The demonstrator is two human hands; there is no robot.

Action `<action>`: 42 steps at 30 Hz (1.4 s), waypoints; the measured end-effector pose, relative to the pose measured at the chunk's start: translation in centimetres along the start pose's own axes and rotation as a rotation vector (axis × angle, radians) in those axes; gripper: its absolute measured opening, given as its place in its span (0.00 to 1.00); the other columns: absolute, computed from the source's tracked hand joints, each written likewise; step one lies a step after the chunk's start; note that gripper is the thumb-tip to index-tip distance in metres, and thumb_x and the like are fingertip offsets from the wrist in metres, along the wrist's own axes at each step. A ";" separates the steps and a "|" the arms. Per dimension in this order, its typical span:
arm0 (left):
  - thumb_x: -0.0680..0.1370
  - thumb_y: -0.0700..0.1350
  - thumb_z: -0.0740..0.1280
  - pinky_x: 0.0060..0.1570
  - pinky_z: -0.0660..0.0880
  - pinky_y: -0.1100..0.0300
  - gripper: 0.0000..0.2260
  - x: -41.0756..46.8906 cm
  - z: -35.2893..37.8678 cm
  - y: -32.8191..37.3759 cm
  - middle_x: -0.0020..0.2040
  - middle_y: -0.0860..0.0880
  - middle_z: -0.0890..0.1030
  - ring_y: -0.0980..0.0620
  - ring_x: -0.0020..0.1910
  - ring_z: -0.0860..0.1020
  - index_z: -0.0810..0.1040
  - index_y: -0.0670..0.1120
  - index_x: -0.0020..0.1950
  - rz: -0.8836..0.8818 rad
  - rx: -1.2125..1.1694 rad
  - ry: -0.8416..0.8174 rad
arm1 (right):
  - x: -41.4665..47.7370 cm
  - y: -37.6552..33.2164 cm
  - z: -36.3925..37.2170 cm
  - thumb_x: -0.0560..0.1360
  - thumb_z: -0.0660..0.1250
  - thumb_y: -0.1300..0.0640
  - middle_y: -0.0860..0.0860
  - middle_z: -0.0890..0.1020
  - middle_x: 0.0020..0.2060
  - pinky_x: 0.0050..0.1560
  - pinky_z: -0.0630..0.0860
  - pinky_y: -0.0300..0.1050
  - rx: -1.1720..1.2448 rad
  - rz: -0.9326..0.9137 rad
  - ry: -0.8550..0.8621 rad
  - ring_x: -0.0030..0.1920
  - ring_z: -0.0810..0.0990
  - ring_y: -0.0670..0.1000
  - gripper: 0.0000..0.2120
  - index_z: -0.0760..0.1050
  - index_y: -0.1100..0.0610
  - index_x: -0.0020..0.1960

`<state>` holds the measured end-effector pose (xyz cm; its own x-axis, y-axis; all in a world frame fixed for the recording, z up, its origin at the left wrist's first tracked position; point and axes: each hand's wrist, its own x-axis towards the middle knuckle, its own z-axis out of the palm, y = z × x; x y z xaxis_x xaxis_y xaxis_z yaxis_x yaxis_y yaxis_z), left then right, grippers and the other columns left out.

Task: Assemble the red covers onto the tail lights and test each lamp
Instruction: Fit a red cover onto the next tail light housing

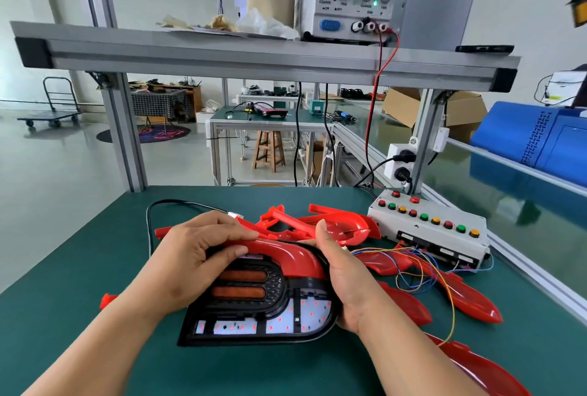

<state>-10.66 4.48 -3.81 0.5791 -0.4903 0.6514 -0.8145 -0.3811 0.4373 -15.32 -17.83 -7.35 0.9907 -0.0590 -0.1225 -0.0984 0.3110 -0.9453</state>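
Red cover (286,254) half-seated on the black tail light (254,313), near the worktop's (95,262) front edge.
The left hand (190,262) curls over the cover's top, apparently pressing it home; the right hand (344,281) grips the tail light's right rim, likely bracing it. Spare covers (336,224) and a button box (425,233) sit toward the back right corner; a power supply (346,5) stands on the shelf (222,56) above.

Left of the tail light (254,325), the desk (79,268) offers open mat, crossed only by a black cable (148,227), with one small red piece (107,300) at the left forearm. The centre is taken up by the light, held by the left grip (190,256) and right grip (343,278). Piled red covers (317,221) block the rear. On the right, further covers (470,300), coloured wires (422,271) and the button box (428,224) crowd the surface. The shelf (254,56) limits room overhead, and a red lead (372,110) hangs from it at rear right.
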 end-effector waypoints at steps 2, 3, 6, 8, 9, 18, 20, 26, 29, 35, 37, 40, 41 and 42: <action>0.72 0.40 0.73 0.53 0.68 0.77 0.13 0.0 0.2 0.0 0.54 0.60 0.79 0.64 0.52 0.78 0.84 0.56 0.51 -0.003 0.017 -0.013 | 0.0 0.0 0.1 0.67 0.64 0.29 0.57 0.86 0.50 0.46 0.82 0.51 -0.012 -0.010 0.001 0.50 0.85 0.58 0.27 0.85 0.50 0.47; 0.72 0.40 0.74 0.53 0.68 0.77 0.13 0.0 0.2 -0.1 0.53 0.61 0.79 0.64 0.52 0.78 0.84 0.57 0.51 -0.010 0.022 -0.021 | -0.1 0.0 0.1 0.68 0.64 0.29 0.57 0.86 0.50 0.48 0.82 0.51 -0.023 -0.013 0.000 0.51 0.85 0.58 0.27 0.85 0.50 0.47; 0.72 0.40 0.74 0.54 0.68 0.76 0.14 0.1 0.2 -0.1 0.49 0.63 0.80 0.63 0.52 0.77 0.83 0.58 0.52 -0.007 0.073 -0.041 | -0.3 -0.1 0.2 0.70 0.65 0.31 0.59 0.84 0.54 0.60 0.78 0.58 -0.054 -0.026 -0.017 0.56 0.83 0.60 0.30 0.83 0.55 0.56; 0.73 0.43 0.73 0.57 0.67 0.70 0.13 0.2 0.2 -0.2 0.49 0.65 0.80 0.60 0.54 0.74 0.83 0.60 0.53 0.026 0.190 -0.044 | -0.4 -0.1 0.2 0.69 0.70 0.34 0.62 0.83 0.55 0.64 0.74 0.62 -0.055 -0.040 -0.026 0.58 0.81 0.63 0.32 0.81 0.60 0.59; 0.73 0.44 0.73 0.57 0.66 0.68 0.13 0.3 0.1 -0.3 0.49 0.66 0.79 0.59 0.55 0.72 0.82 0.60 0.54 0.031 0.225 -0.046 | -0.5 -0.1 0.2 0.67 0.72 0.36 0.64 0.83 0.55 0.64 0.74 0.63 -0.062 -0.050 -0.024 0.57 0.81 0.64 0.33 0.80 0.62 0.58; 0.76 0.46 0.68 0.60 0.64 0.75 0.12 -0.4 0.5 -1.6 0.59 0.63 0.75 0.64 0.62 0.72 0.81 0.64 0.53 -0.163 -0.033 -0.103 | -0.7 -0.2 0.2 0.59 0.77 0.48 0.56 0.86 0.43 0.51 0.80 0.49 -0.035 -0.080 -0.042 0.42 0.84 0.54 0.14 0.85 0.52 0.42; 0.76 0.51 0.63 0.63 0.68 0.67 0.12 -0.7 0.8 -1.3 0.61 0.57 0.77 0.61 0.63 0.74 0.81 0.63 0.56 -0.331 -0.263 -0.083 | -0.7 -0.3 0.2 0.58 0.78 0.48 0.58 0.86 0.45 0.57 0.78 0.55 -0.012 -0.075 -0.028 0.45 0.84 0.56 0.17 0.85 0.53 0.44; 0.77 0.44 0.63 0.45 0.82 0.50 0.12 -1.2 1.9 -0.1 0.52 0.42 0.84 0.40 0.50 0.83 0.77 0.53 0.60 -0.586 -0.864 -0.094 | -0.7 -0.4 0.0 0.61 0.76 0.44 0.56 0.86 0.46 0.57 0.78 0.53 -0.030 -0.097 -0.002 0.46 0.84 0.55 0.14 0.85 0.51 0.42; 0.80 0.41 0.64 0.42 0.80 0.59 0.10 -1.3 2.6 -0.9 0.46 0.51 0.84 0.53 0.43 0.84 0.78 0.57 0.53 -0.568 -0.530 -0.013 | -0.5 -0.2 0.0 0.61 0.73 0.40 0.49 0.85 0.41 0.53 0.76 0.43 -0.162 -0.144 0.066 0.44 0.82 0.48 0.15 0.83 0.50 0.38; 0.73 0.48 0.73 0.46 0.76 0.66 0.12 -1.3 2.5 -2.4 0.41 0.60 0.85 0.60 0.40 0.82 0.82 0.67 0.47 -0.539 -0.306 0.030 | 0.4 0.8 -0.4 0.71 0.69 0.43 0.48 0.81 0.38 0.44 0.71 0.28 -0.318 -0.293 0.158 0.42 0.75 0.41 0.14 0.83 0.54 0.45; 0.71 0.51 0.73 0.47 0.78 0.63 0.09 -1.3 2.8 -2.6 0.43 0.58 0.85 0.57 0.43 0.83 0.82 0.65 0.47 -0.550 -0.370 0.035 | 0.6 0.9 -0.5 0.76 0.68 0.51 0.52 0.83 0.41 0.45 0.70 0.26 -0.304 -0.315 0.159 0.43 0.76 0.40 0.07 0.83 0.51 0.46; 0.67 0.57 0.71 0.49 0.81 0.52 0.11 -1.2 2.9 -2.8 0.44 0.51 0.86 0.48 0.45 0.84 0.83 0.60 0.48 -0.584 -0.481 0.018 | 0.8 0.9 -0.9 0.77 0.68 0.54 0.43 0.85 0.44 0.45 0.70 0.24 -0.258 -0.325 0.117 0.45 0.80 0.36 0.06 0.84 0.50 0.47; 0.67 0.58 0.71 0.51 0.80 0.46 0.12 -1.2 2.9 -3.0 0.44 0.49 0.86 0.44 0.46 0.84 0.83 0.59 0.48 -0.587 -0.494 0.019 | 0.8 0.9 -1.0 0.76 0.68 0.55 0.43 0.85 0.45 0.45 0.70 0.24 -0.249 -0.310 0.089 0.46 0.80 0.36 0.06 0.84 0.51 0.49; 0.69 0.59 0.71 0.54 0.78 0.43 0.11 -1.1 3.0 -3.2 0.45 0.48 0.85 0.41 0.48 0.83 0.83 0.58 0.49 -0.580 -0.499 0.027 | 0.8 0.9 -1.1 0.76 0.69 0.56 0.44 0.84 0.46 0.45 0.71 0.25 -0.248 -0.295 0.061 0.46 0.80 0.36 0.06 0.83 0.52 0.51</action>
<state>-8.61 3.94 -7.78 0.9228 -0.2980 0.2442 -0.3028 -0.1693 0.9379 -14.74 -18.66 -8.65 0.9731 -0.1704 0.1547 0.1627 0.0338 -0.9861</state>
